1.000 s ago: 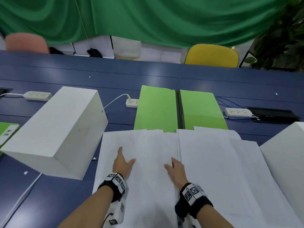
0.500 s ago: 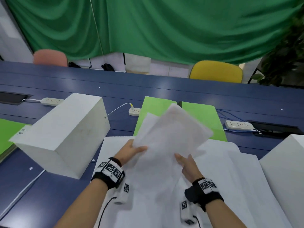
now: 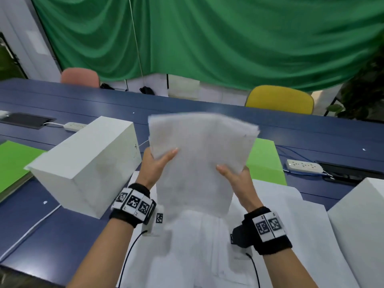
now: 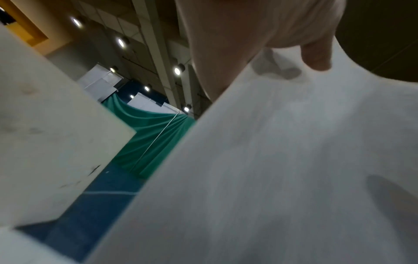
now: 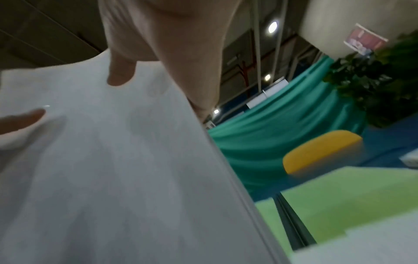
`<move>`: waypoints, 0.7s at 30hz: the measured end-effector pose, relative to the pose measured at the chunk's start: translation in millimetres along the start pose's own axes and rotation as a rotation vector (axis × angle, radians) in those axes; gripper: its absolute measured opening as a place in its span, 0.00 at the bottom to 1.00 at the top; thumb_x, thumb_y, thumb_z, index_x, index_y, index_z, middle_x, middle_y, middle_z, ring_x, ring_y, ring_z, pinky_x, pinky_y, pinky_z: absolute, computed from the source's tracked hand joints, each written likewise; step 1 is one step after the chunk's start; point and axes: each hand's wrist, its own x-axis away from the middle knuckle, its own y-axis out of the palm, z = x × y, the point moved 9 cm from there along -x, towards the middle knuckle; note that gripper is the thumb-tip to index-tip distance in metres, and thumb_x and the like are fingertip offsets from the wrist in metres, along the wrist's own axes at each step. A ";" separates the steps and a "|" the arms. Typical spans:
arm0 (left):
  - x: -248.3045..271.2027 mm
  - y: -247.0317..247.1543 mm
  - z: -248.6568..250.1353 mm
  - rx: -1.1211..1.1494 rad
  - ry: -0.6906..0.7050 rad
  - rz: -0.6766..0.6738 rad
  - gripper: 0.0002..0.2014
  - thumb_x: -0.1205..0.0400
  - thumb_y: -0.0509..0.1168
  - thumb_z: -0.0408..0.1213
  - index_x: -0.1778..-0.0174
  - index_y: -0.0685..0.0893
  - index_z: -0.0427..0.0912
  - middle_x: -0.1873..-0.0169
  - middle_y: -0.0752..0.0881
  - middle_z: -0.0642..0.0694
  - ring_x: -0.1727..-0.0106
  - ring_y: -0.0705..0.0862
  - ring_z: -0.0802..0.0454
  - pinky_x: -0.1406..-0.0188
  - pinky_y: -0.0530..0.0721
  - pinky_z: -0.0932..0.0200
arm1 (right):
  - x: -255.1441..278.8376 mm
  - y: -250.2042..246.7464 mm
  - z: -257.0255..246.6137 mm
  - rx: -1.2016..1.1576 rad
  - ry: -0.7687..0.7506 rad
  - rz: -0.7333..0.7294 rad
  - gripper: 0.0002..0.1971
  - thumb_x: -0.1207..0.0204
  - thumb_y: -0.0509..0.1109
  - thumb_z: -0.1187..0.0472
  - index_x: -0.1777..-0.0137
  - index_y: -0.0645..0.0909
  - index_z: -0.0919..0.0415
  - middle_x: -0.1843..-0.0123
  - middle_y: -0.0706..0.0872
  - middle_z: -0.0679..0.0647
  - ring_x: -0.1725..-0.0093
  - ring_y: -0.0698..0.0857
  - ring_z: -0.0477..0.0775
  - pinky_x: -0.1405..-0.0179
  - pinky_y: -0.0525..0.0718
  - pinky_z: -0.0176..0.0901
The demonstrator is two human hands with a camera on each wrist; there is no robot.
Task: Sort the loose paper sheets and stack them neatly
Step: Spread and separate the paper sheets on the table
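I hold the paper bundle point(image 3: 199, 161) upright over the desk point(image 3: 52, 235), long axis vertical, left hand point(image 3: 154, 166) and right hand point(image 3: 239, 179) pinching its side edges.

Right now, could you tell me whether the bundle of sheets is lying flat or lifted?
Lifted: the bundle of sheets is held above the table, left hand and right hand gripping its sides.

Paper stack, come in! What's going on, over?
Both hands, left and right, grip paper bundle, lifted. More sheets on table. White box close left.
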 end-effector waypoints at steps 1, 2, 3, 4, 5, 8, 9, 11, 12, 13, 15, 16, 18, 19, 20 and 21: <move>4.2 -1.4 -11.7 0.005 -0.022 0.012 0.10 0.31 0.74 0.36 0.55 0.85 0.47 0.64 0.91 0.60 0.58 0.88 0.63 0.59 0.84 0.69 | -1.3 3.1 20.6 0.035 0.074 -0.042 0.15 0.32 0.77 0.67 0.48 0.82 0.53 0.53 0.89 0.45 0.54 0.88 0.40 0.51 0.84 0.34; 8.5 -0.4 -22.2 -0.004 -0.045 0.017 0.09 0.29 0.74 0.34 0.56 0.84 0.48 0.65 0.90 0.61 0.61 0.88 0.66 0.62 0.84 0.71 | -1.2 8.5 39.2 0.117 0.144 -0.097 0.14 0.30 0.76 0.66 0.45 0.82 0.55 0.50 0.89 0.48 0.51 0.88 0.45 0.49 0.83 0.38; 12.0 0.7 -30.3 -0.027 -0.059 0.019 0.10 0.26 0.73 0.30 0.57 0.83 0.49 0.67 0.90 0.64 0.62 0.87 0.69 0.63 0.82 0.74 | -1.1 12.8 54.5 0.231 0.195 -0.143 0.13 0.27 0.74 0.64 0.42 0.82 0.58 0.47 0.88 0.52 0.47 0.87 0.50 0.47 0.82 0.42; 13.4 0.3 -36.5 -0.056 -0.072 0.025 0.13 0.24 0.70 0.26 0.57 0.82 0.51 0.68 0.89 0.66 0.63 0.86 0.71 0.64 0.82 0.75 | -2.9 13.3 64.3 0.336 0.214 -0.154 0.13 0.24 0.70 0.63 0.40 0.81 0.62 0.44 0.87 0.56 0.44 0.86 0.54 0.46 0.82 0.44; 12.5 -1.1 -41.0 -0.065 -0.084 0.032 0.13 0.22 0.68 0.25 0.57 0.81 0.52 0.69 0.89 0.66 0.63 0.86 0.72 0.63 0.81 0.75 | -6.4 9.9 66.6 0.393 0.206 -0.120 0.13 0.22 0.68 0.64 0.39 0.81 0.66 0.44 0.87 0.58 0.44 0.85 0.56 0.48 0.81 0.43; -1.4 -13.1 -57.7 -0.071 -0.143 0.005 0.06 0.17 0.60 0.41 0.54 0.83 0.50 0.62 0.89 0.58 0.60 0.86 0.65 0.58 0.84 0.66 | -17.9 -9.2 53.9 0.387 0.147 0.085 0.11 0.21 0.64 0.68 0.44 0.82 0.72 0.50 0.86 0.61 0.50 0.83 0.54 0.57 0.76 0.39; -6.3 -22.1 -73.2 -0.072 -0.190 0.017 0.10 0.15 0.56 0.45 0.52 0.83 0.49 0.58 0.88 0.54 0.56 0.86 0.59 0.54 0.84 0.62 | -20.2 -16.1 54.2 0.355 0.160 0.144 0.11 0.21 0.64 0.69 0.43 0.81 0.71 0.50 0.85 0.59 0.50 0.82 0.52 0.58 0.75 0.37; -8.5 -48.4 -117.0 -0.198 -0.328 0.080 0.14 0.13 0.53 0.46 0.47 0.83 0.45 0.51 0.87 0.43 0.47 0.85 0.46 0.45 0.80 0.52 | -19.5 -25.8 70.2 0.323 0.260 0.205 0.13 0.21 0.63 0.68 0.39 0.80 0.69 0.49 0.83 0.56 0.50 0.81 0.50 0.58 0.75 0.35; -6.3 -62.1 -141.6 -0.382 -0.395 0.076 0.15 0.13 0.54 0.43 0.44 0.82 0.40 0.46 0.86 0.39 0.41 0.82 0.41 0.40 0.77 0.49 | -15.7 -26.2 86.0 0.341 0.337 0.196 0.13 0.21 0.63 0.68 0.38 0.79 0.70 0.50 0.82 0.56 0.50 0.81 0.51 0.60 0.76 0.37; -0.8 -74.1 -167.3 -0.602 -0.468 0.033 0.15 0.14 0.56 0.41 0.38 0.80 0.35 0.39 0.83 0.35 0.36 0.79 0.39 0.35 0.74 0.49 | -9.6 -24.9 107.1 0.387 0.419 0.162 0.13 0.21 0.63 0.68 0.38 0.79 0.71 0.51 0.82 0.57 0.51 0.81 0.52 0.63 0.76 0.38; 15.2 -93.3 -211.6 -0.867 -0.620 -0.060 0.21 0.16 0.60 0.37 0.30 0.73 0.30 0.31 0.76 0.32 0.30 0.75 0.37 0.31 0.71 0.50 | 10.9 -19.3 153.2 0.514 0.571 0.044 0.14 0.22 0.63 0.69 0.38 0.79 0.74 0.50 0.82 0.58 0.52 0.81 0.53 0.67 0.79 0.39; 22.7 -99.4 -226.4 -0.919 -0.677 -0.094 0.23 0.17 0.62 0.37 0.29 0.71 0.29 0.31 0.75 0.31 0.30 0.74 0.36 0.31 0.70 0.50 | 23.0 -16.5 176.3 0.570 0.634 -0.019 0.15 0.22 0.63 0.69 0.37 0.79 0.74 0.48 0.83 0.59 0.50 0.82 0.55 0.62 0.83 0.40; 30.6 -106.5 -242.3 -0.980 -0.708 -0.143 0.21 0.19 0.64 0.36 0.33 0.73 0.27 0.34 0.77 0.30 0.33 0.76 0.36 0.35 0.73 0.51 | 44.2 -15.7 210.6 0.629 0.709 -0.078 0.17 0.22 0.64 0.66 0.35 0.78 0.73 0.41 0.85 0.61 0.44 0.84 0.60 0.44 0.83 0.47; 31.8 -108.8 -246.0 -0.989 -0.709 -0.151 0.20 0.21 0.65 0.36 0.37 0.75 0.28 0.36 0.79 0.30 0.35 0.78 0.35 0.37 0.75 0.51 | 49.4 -15.9 217.2 0.632 0.718 -0.078 0.18 0.21 0.64 0.64 0.34 0.78 0.71 0.38 0.84 0.62 0.40 0.83 0.61 0.40 0.81 0.47; 32.2 -111.4 -248.2 -0.986 -0.710 -0.151 0.18 0.21 0.65 0.35 0.38 0.77 0.28 0.38 0.80 0.31 0.37 0.79 0.36 0.38 0.76 0.51 | 51.3 -16.4 220.1 0.631 0.724 -0.075 0.18 0.20 0.64 0.63 0.33 0.77 0.69 0.37 0.84 0.63 0.38 0.82 0.61 0.39 0.80 0.45; 31.1 -112.7 -247.7 -0.975 -0.702 -0.151 0.17 0.21 0.66 0.34 0.39 0.78 0.28 0.40 0.82 0.32 0.38 0.80 0.36 0.39 0.77 0.52 | 51.6 -16.0 219.9 0.628 0.735 -0.081 0.18 0.20 0.63 0.62 0.32 0.76 0.69 0.35 0.83 0.62 0.36 0.81 0.61 0.40 0.78 0.43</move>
